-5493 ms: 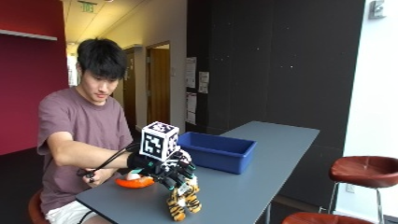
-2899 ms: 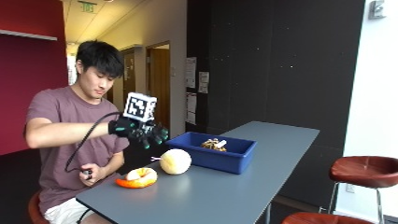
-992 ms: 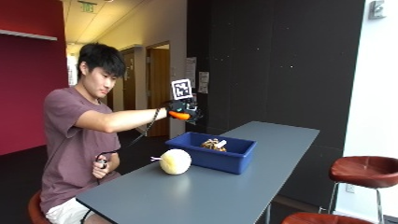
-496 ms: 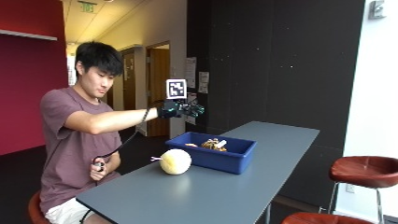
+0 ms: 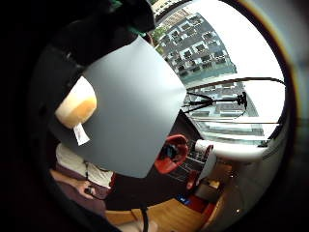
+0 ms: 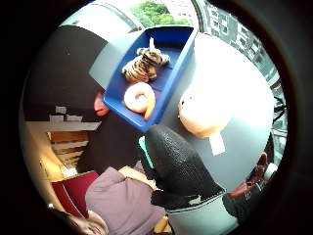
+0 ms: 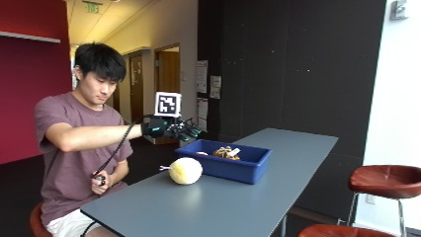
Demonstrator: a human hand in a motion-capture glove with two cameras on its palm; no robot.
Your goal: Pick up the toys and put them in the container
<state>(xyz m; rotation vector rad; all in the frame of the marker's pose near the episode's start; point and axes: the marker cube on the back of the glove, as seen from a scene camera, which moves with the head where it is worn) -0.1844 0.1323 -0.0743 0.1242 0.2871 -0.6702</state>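
Observation:
My gloved right hand hovers in the air, fingers spread and holding nothing, just short of the near end of the blue container. In the container lie a striped tiger toy and an orange-and-white ring toy, both plain in the thumb side palm view, tiger beyond the ring on the container's blue floor. A round cream plush toy with a white tag sits on the grey table beside the container; it also shows as the plush below my palm.
The table is long and narrow, with its near corner by the person's lap. Two red stools stand off its right side. The person's bare left hand holds a small device below the table edge.
One second ago my hand held the orange ring toy above the container. The ring now lies in the container, and the empty hand has drawn back toward the person and lower.

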